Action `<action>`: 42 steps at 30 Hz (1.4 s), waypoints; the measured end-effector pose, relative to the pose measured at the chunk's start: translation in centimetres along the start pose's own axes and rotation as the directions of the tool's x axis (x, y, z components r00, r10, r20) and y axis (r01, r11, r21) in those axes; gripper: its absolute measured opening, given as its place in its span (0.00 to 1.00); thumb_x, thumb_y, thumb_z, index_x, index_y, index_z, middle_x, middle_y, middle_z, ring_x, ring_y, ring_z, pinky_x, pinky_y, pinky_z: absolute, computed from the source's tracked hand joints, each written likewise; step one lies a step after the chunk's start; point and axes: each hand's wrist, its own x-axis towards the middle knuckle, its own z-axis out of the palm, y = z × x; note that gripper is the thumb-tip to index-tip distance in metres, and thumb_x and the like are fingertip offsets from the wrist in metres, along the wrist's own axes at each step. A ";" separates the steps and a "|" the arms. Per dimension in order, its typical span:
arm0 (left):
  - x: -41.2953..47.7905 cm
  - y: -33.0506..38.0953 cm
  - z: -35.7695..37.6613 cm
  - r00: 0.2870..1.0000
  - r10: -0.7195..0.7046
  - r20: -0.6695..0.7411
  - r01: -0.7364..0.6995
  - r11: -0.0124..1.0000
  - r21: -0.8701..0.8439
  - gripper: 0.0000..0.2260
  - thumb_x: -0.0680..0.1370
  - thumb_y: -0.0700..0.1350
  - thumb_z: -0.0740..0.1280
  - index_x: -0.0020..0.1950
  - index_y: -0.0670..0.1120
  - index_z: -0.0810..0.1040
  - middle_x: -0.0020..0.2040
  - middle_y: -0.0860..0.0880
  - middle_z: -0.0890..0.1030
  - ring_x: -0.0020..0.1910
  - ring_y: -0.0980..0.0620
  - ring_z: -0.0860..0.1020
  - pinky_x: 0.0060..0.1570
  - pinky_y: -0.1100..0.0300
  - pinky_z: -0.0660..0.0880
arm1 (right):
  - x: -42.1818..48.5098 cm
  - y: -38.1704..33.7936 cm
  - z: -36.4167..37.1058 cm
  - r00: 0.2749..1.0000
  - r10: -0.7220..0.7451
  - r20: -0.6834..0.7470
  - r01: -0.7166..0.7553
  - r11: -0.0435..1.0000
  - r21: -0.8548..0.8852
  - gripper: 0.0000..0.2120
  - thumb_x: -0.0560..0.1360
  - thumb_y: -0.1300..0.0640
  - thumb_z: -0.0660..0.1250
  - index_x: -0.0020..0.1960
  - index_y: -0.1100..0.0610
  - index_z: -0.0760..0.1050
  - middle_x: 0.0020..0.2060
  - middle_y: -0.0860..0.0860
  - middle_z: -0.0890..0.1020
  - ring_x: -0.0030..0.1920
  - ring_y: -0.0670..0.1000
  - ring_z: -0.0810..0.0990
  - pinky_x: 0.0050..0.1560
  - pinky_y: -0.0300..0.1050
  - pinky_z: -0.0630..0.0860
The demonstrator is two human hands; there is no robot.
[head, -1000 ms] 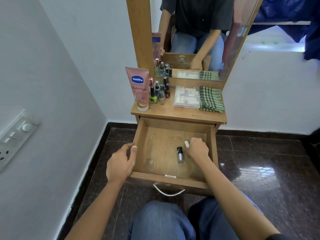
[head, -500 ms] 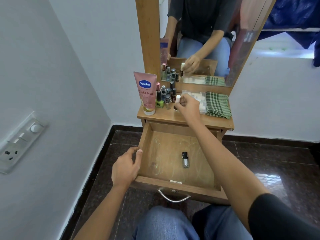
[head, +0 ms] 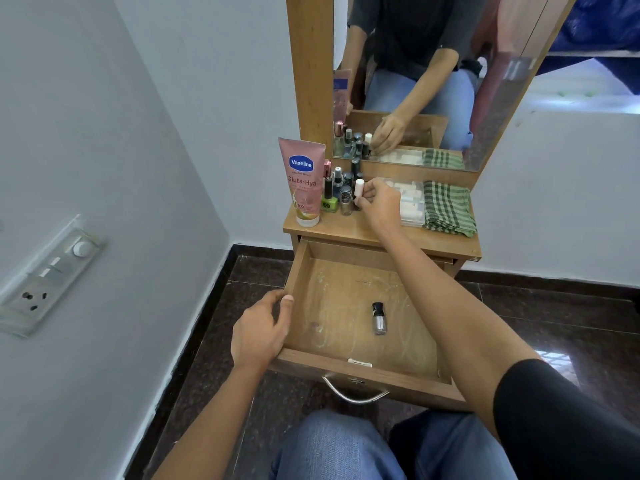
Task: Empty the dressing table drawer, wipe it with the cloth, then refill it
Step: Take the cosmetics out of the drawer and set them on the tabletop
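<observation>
The left hand (head: 258, 332) grips the drawer's (head: 300, 268) left wall, fingers curled outside and thumb hooked over the rim. At the table top's (head: 346, 230) left edge stands a pink lotion tube (head: 303, 181), with a cluster of small bottles (head: 341, 194) just beside it. The right hand (head: 379, 202) pinches a white-capped bottle (head: 359, 188) between thumb and curled fingertips, upright against that cluster. One nail polish bottle (head: 379, 318) lies near the drawer's middle. A clear box (head: 410, 204) and the folded cloth (head: 448, 207) sit toward the right edge.

Black short sleeve (head: 561, 410) on right arm, blue denim jeans (head: 346, 448), bare forearms
</observation>
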 end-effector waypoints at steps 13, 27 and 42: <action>0.1 0.1 -0.1 1.000 -0.005 0.012 0.005 1.000 0.021 0.21 0.79 0.64 0.52 0.62 0.57 0.76 0.38 0.56 0.80 0.39 0.56 0.79 0.39 0.57 0.75 | -10.2 1.4 -4.3 0.986 -0.059 0.158 0.047 0.996 0.077 0.10 0.76 0.50 0.68 0.42 0.56 0.74 0.34 0.50 0.80 0.33 0.46 0.78 0.35 0.37 0.75; 0.0 0.1 0.0 1.000 0.000 -0.003 0.001 1.000 0.027 0.20 0.80 0.63 0.53 0.62 0.57 0.77 0.38 0.59 0.80 0.38 0.60 0.77 0.35 0.60 0.72 | -15.2 5.6 -1.9 0.789 0.507 0.347 -0.039 0.606 -0.795 0.26 0.75 0.42 0.66 0.63 0.60 0.69 0.50 0.53 0.79 0.49 0.54 0.80 0.38 0.45 0.71; 0.1 0.0 -0.1 1.000 0.019 0.001 -0.019 1.000 0.022 0.21 0.80 0.63 0.53 0.63 0.55 0.76 0.36 0.58 0.79 0.37 0.60 0.78 0.34 0.62 0.72 | -10.3 0.6 -4.6 0.973 0.081 0.214 -0.135 0.958 0.254 0.09 0.74 0.51 0.67 0.53 0.51 0.75 0.42 0.47 0.82 0.37 0.40 0.81 0.36 0.35 0.77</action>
